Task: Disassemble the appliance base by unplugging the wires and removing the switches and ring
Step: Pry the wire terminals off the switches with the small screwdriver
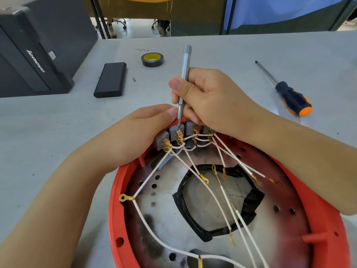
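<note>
Head view: I look down at my two hands working at the far rim of the red appliance base (116,209), which lies open side up on the grey desk (48,132).
Right hand: my right hand (208,97) is curled round a slim silver screwdriver (184,74), thumb pressed along its shaft, holding it nearly upright; its tip touches the top of the second switch from the left.
Left hand: my left hand (135,132) rests on the outside of the base's rim, fingers bent over the edge, thumb tip just beside the screwdriver shaft; I cannot tell whether it truly grips the rim or only steadies it.
Switches: a row of grey switches (173,133) sits along the inner far wall of the base, each with brass terminals (180,138) facing me.
Wires: white wires (193,171) are plugged into those terminals and fan toward me across the metal plate; several end in loose brass ring lugs (123,197).
Plate: the metal floor of the base is scorched and has a central opening edged with a black ring (251,204).
Desk, beyond the base: a roll of black tape (152,59), a dark flat case (111,80), a tiny bit (134,79) beside it, and a black Lenovo box (29,55) at far left.
Desk, right: an orange-and-black screwdriver (289,95) lies well apart from my hands.
</note>
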{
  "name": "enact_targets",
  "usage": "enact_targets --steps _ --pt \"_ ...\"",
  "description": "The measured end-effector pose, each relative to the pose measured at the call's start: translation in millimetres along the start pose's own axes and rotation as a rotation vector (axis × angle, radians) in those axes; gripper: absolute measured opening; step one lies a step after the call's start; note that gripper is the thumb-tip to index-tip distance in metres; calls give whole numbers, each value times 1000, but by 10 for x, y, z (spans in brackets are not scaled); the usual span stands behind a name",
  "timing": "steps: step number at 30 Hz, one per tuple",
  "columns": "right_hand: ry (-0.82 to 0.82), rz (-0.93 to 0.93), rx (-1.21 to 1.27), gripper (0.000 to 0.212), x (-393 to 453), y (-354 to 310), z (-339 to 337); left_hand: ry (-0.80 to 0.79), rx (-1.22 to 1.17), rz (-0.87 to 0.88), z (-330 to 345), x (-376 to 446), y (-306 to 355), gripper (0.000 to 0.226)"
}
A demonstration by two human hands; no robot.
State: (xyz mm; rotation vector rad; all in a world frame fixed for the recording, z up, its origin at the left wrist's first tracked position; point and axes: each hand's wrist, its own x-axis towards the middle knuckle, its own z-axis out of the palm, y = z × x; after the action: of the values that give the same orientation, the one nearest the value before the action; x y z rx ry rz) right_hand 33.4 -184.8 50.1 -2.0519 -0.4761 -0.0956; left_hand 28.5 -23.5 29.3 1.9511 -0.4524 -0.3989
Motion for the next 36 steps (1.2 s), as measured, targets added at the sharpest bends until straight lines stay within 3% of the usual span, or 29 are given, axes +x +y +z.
enact_targets --steps 7,15,26,36 --pt "43 68 251 31 -9 -45 -64 24 34 -48 14 -33 34 30" --pt "0 135 143 31 -128 -46 -195 111 54 -87 97 -126 79 31" --pt "59 12 110 25 -251 92 -122 139 120 -97 54 5 196 24" --pt "50 -74 11 24 -256 92 -114 -27 35 61 104 203 70 40"
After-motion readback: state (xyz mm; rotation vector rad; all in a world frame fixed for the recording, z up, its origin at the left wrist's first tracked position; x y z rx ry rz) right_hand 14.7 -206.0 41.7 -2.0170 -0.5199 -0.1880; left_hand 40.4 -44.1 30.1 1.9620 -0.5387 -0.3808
